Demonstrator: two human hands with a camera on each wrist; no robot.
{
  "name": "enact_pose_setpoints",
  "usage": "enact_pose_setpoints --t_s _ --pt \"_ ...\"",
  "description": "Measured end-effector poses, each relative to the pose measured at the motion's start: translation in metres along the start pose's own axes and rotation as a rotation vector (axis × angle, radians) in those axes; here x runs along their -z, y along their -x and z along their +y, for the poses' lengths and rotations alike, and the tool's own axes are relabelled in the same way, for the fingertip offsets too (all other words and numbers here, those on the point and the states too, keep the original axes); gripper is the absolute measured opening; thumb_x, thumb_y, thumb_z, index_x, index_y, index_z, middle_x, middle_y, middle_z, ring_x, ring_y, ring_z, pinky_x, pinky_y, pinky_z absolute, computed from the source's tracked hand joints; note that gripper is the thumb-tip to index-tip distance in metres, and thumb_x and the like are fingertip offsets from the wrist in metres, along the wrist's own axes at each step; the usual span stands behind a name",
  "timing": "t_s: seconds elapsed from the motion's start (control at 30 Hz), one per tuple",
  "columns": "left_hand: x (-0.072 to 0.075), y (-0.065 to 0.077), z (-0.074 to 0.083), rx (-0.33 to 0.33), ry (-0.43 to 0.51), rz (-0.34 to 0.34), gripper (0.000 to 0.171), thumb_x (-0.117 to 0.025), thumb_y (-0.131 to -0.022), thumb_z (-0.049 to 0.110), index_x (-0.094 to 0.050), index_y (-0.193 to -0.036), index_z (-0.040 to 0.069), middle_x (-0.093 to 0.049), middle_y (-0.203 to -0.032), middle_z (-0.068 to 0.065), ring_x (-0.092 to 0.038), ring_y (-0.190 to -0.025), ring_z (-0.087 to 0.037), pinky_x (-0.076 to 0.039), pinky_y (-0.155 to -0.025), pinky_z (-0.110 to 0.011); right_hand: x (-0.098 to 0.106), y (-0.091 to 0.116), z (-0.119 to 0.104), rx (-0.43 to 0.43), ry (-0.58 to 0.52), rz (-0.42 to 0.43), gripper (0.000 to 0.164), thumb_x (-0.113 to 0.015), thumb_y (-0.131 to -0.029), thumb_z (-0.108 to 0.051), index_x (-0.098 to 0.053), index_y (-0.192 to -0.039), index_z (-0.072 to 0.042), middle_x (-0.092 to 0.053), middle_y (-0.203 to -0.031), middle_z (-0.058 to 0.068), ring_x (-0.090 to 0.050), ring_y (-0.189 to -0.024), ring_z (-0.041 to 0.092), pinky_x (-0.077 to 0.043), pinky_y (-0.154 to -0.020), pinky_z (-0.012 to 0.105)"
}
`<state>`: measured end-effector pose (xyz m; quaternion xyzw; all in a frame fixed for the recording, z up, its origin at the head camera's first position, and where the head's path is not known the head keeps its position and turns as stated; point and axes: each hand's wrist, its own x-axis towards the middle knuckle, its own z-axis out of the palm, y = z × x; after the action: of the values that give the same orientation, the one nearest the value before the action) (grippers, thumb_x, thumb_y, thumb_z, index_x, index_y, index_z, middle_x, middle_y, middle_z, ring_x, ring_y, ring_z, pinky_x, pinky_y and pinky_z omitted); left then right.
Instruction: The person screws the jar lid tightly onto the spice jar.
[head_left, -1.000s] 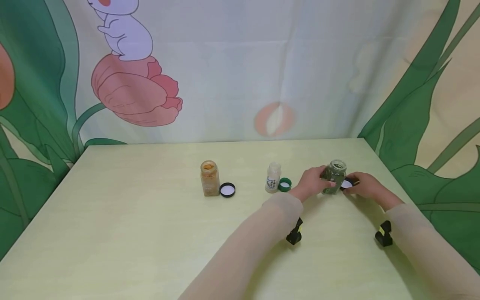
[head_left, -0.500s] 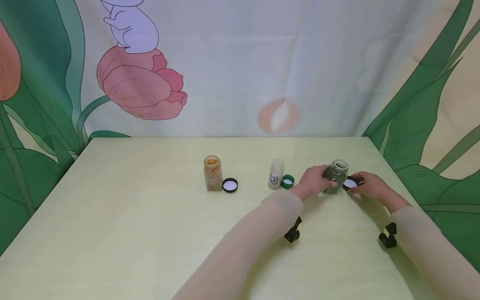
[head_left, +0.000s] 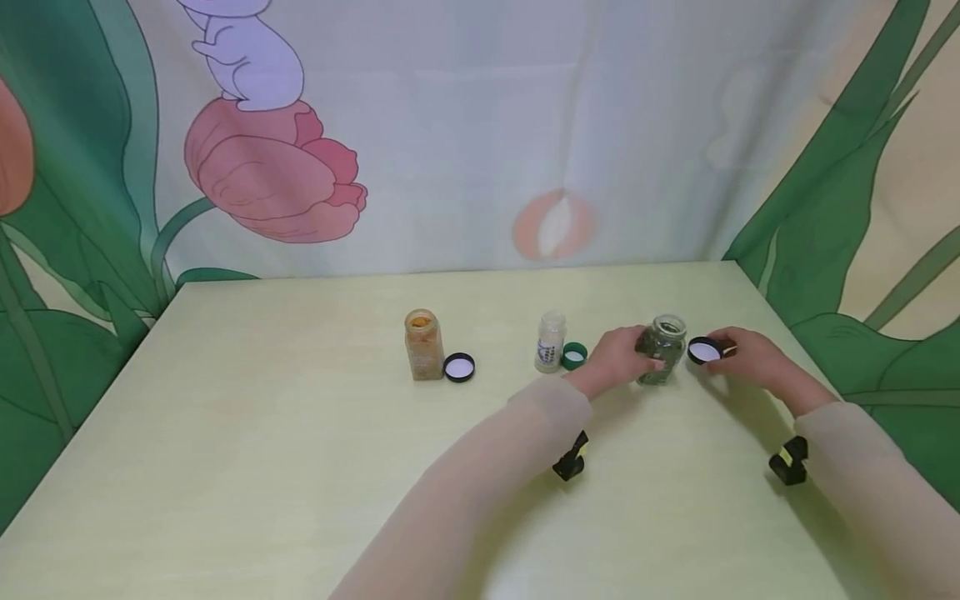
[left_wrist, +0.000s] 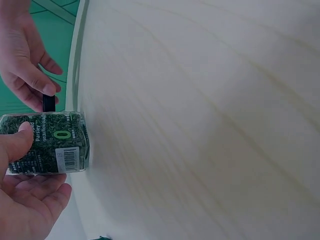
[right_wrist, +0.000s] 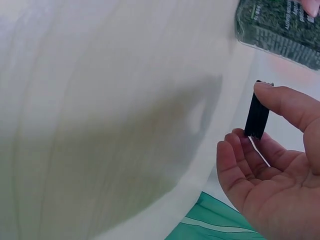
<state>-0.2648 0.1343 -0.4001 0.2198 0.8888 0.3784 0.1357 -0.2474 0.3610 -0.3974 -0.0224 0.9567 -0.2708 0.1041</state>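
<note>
My left hand (head_left: 618, 360) grips an open glass jar of dried parsley (head_left: 660, 354), thumb on the near side. In the left wrist view, the jar's printed label and barcode face the camera. Just to its right, my right hand (head_left: 753, 362) pinches a black screw lid (head_left: 705, 351) between thumb and fingers, white inner face up, apart from the jar. The right wrist view shows that lid (right_wrist: 257, 111) edge-on above the table.
A small clear shaker bottle (head_left: 550, 343) stands left of the left hand, beside its green cap (head_left: 574, 356). Farther left are an open jar of orange-brown spice (head_left: 424, 348) and another black lid (head_left: 458, 367). A printed curtain (head_left: 450, 150) hangs behind the table (head_left: 262, 433).
My right hand has drawn the black lid slightly up and to the right, widening the gap from the parsley jar. The left hand keeps its hold on the jar.
</note>
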Motion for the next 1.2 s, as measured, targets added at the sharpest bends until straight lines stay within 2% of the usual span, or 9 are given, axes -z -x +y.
enact_pose_setpoints --t_s 0.23,0.7,0.9,1.2 --pt "0.006 0.009 -0.005 -0.01 -0.023 -0.018 0.05 -0.072 -0.097 0.022 -0.057 -0.142 0.006 -0.068 -0.139 -0.01 -0.063 -0.131 -0.024 -0.051 -0.111 -0.028 0.0 0.006 -0.002 0.045 -0.012 0.024 0.055 -0.069 -0.093 -0.007 -0.045 -0.133 0.022 -0.053 -0.129 0.044 -0.056 -0.118 0.056 -0.053 -0.092 0.051" --pt "0.01 0.023 -0.01 -0.007 -0.02 -0.038 0.051 -0.072 -0.097 0.024 -0.056 -0.143 0.006 -0.067 -0.139 -0.01 -0.063 -0.131 -0.023 -0.052 -0.11 -0.028 0.0 0.022 -0.016 0.061 -0.021 0.038 0.057 -0.071 -0.093 -0.009 -0.045 -0.134 0.022 -0.055 -0.126 0.043 -0.058 -0.113 0.054 -0.057 -0.085 0.042" --pt "0.013 0.029 -0.014 0.007 -0.017 -0.043 0.052 -0.072 -0.097 0.024 -0.056 -0.143 0.006 -0.067 -0.14 -0.01 -0.063 -0.131 -0.023 -0.052 -0.109 -0.029 -0.002 0.026 -0.024 0.09 -0.016 0.045 0.058 -0.073 -0.093 -0.011 -0.047 -0.134 0.02 -0.058 -0.123 0.041 -0.06 -0.113 0.052 -0.054 -0.079 0.032" --pt "0.02 0.043 -0.02 -0.036 -0.069 -0.049 0.046 -0.073 -0.097 0.025 -0.06 -0.137 0.006 -0.069 -0.135 -0.011 -0.066 -0.125 -0.022 -0.054 -0.105 -0.027 -0.003 0.036 -0.034 0.129 -0.011 0.051 0.057 -0.073 -0.093 -0.013 -0.049 -0.134 0.018 -0.062 -0.12 0.037 -0.061 -0.11 0.047 -0.052 -0.074 0.026"
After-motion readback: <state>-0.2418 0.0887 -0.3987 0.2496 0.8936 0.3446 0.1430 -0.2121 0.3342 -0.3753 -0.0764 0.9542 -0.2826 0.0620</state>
